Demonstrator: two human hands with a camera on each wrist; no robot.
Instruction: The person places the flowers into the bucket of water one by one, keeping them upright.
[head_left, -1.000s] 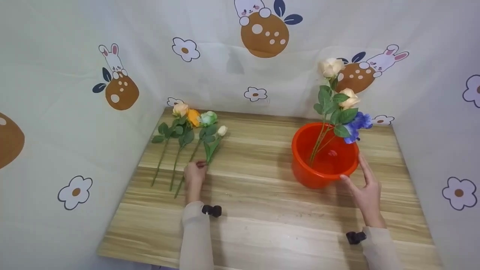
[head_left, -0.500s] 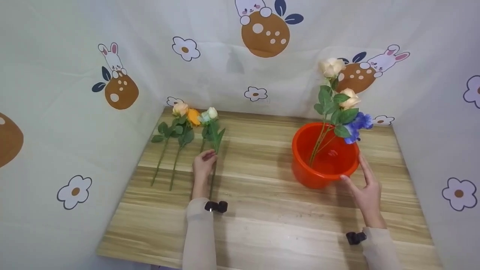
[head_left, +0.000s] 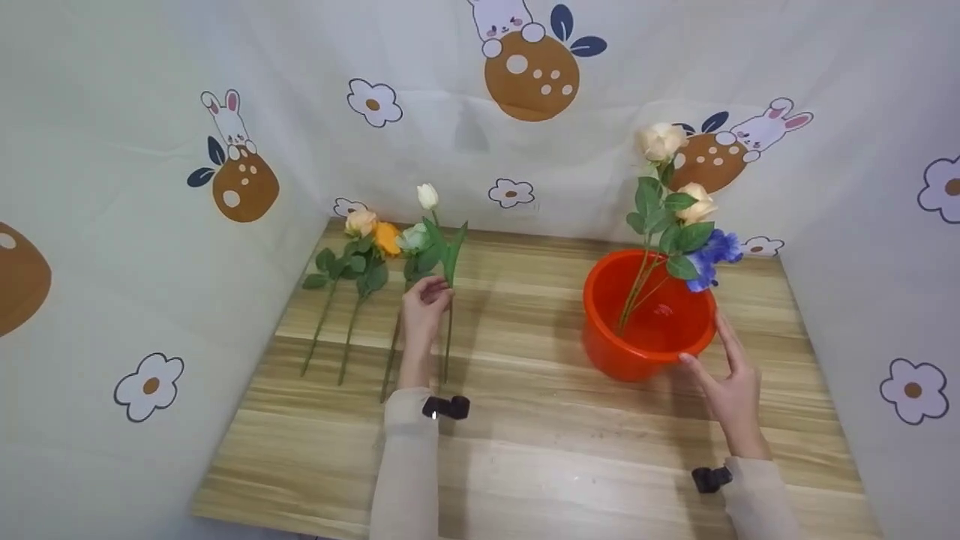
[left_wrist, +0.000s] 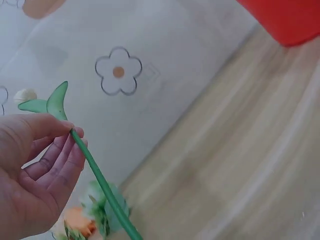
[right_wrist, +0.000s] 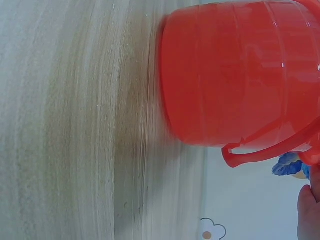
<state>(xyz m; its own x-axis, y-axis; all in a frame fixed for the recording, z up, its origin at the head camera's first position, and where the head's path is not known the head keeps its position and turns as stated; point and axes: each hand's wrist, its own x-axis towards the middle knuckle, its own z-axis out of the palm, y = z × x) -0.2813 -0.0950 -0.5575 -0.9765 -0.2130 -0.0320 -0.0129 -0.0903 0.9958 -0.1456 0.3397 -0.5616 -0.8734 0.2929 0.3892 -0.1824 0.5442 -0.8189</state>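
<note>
My left hand (head_left: 424, 309) pinches a white tulip (head_left: 427, 196) by its stem just below the green leaves. In the left wrist view, thumb and fingertips meet on the green stem (left_wrist: 106, 187), which slants down past the hand. My right hand (head_left: 737, 397) rests against a red bucket (head_left: 619, 358), its thumb at the near rim and its straight fingers along the right side. Two cream roses (head_left: 661, 141) and a blue flower (head_left: 709, 259) stand in the bucket, leaning right. In the right wrist view the bucket's handle (right_wrist: 272, 154) hangs down its side.
Left of the tulip lie a peach rose (head_left: 361, 223), an orange flower (head_left: 387, 238) and a pale green flower (head_left: 412, 238), stems toward the front. The wooden table (head_left: 517, 450) is bordered by patterned cloth (head_left: 442, 150) at the back and sides.
My left hand has lifted the white tulip from beside the green flower, moving it up and right until it stands more upright. My right hand stays at the bucket.
</note>
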